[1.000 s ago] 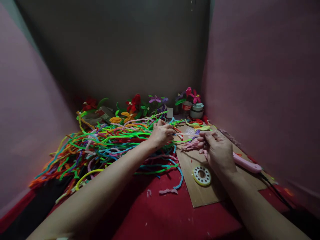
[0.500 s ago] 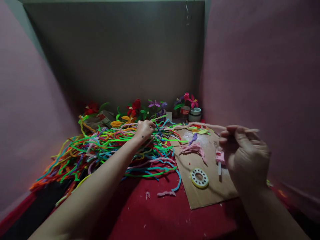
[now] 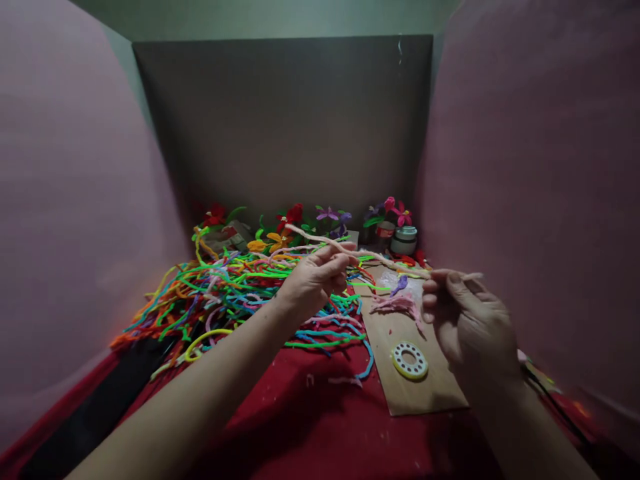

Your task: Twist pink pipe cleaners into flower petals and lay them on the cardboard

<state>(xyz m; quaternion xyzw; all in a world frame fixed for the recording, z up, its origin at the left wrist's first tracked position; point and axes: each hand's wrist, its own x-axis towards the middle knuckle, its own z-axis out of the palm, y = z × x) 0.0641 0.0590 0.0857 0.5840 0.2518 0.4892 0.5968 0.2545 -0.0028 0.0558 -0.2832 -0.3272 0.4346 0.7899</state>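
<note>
Hands shared one pale pink pipe cleaner (image 3: pixel 385 259): left hand (image 3: pixel 315 277) pinched its far end, right hand (image 3: pixel 463 313) pinched its near end, stem stretched crosswise above the cardboard sheet (image 3: pixel 425 393).

Dim pink side walls (image 3: pixel 65 200) flank a grey back panel (image 3: pixel 280 127) above a red tabletop (image 3: pixel 320 433).

A home craft corner: heaped pipe cleaners (image 3: pixel 240 293), finished chenille flowers (image 3: pixel 290 223).

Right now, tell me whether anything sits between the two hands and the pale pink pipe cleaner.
Nothing visible does. The left hand and right hand both pinch the pale pink pipe cleaner, stretched in the air above the cardboard sheet.
</note>
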